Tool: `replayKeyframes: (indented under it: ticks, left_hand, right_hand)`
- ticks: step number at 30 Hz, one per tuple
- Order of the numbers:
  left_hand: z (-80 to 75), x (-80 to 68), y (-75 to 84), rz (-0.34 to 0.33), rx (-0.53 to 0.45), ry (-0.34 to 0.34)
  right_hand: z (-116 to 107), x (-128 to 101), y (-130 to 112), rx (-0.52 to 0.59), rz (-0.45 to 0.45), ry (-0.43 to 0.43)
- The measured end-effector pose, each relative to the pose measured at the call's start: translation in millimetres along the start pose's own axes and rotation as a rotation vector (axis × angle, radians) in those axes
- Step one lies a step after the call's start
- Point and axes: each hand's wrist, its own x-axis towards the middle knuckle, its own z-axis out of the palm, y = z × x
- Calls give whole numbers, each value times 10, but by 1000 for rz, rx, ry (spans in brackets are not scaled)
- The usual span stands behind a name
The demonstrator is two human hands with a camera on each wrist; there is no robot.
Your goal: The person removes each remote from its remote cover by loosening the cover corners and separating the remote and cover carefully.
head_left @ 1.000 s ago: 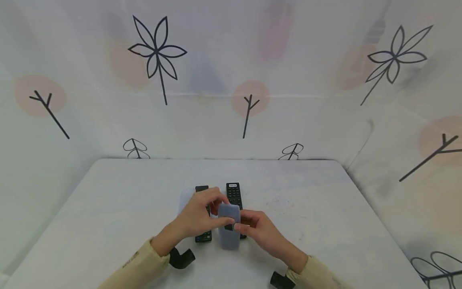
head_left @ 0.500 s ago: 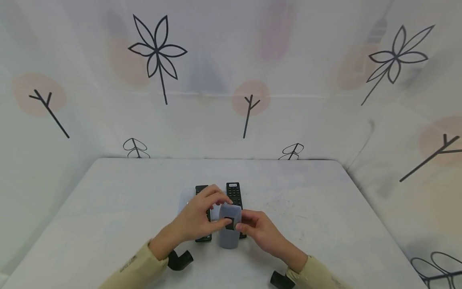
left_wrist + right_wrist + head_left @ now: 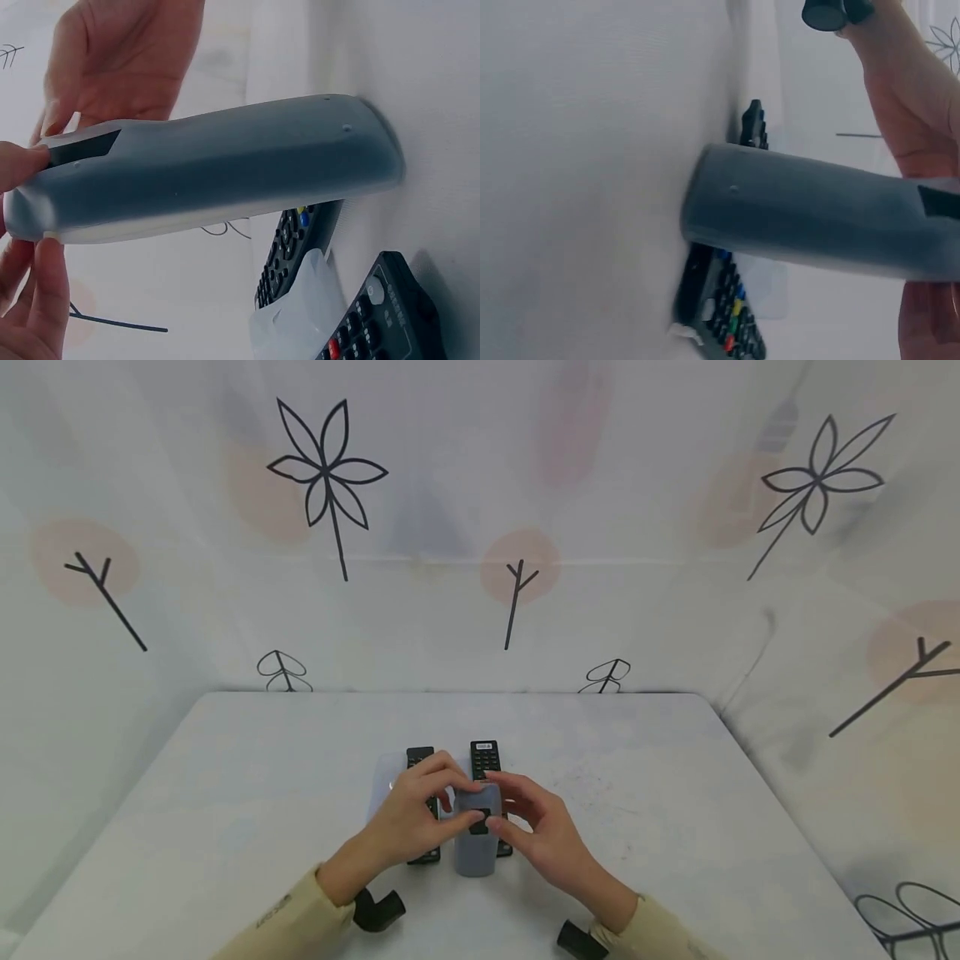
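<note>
Grey silicone remote sleeve [image 3: 477, 835]: held between both hands above the table [image 3: 225, 793], long axis running away from the person. Left hand [image 3: 411, 820] pinches its far end from the left; right hand [image 3: 542, 837], fingers loosely spread, touches its right side. Both equally near.
</note>
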Motion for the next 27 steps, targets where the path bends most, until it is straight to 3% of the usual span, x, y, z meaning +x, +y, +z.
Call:
replayKeyframes:
  ticks: [6, 16, 20, 23, 27]
  left_hand:
    - [19, -5, -8, -52, -11, 15]
    - [47, -11, 30, -120, -12, 52]
    - [61, -9, 35, -112, -9, 59]
    - [62, -4, 33, -101, -1, 58]
    - [51, 8, 29, -85, 29, 46]
  right_hand:
    - [67, 52, -57, -56, -149, 60]
    - [107, 68, -39, -113, -175, 123]
    - [99, 63, -27, -158, -194, 160]
    - [83, 67, -21, -255, -252, 205]
    - [53, 87, -11, -405, -425, 253]
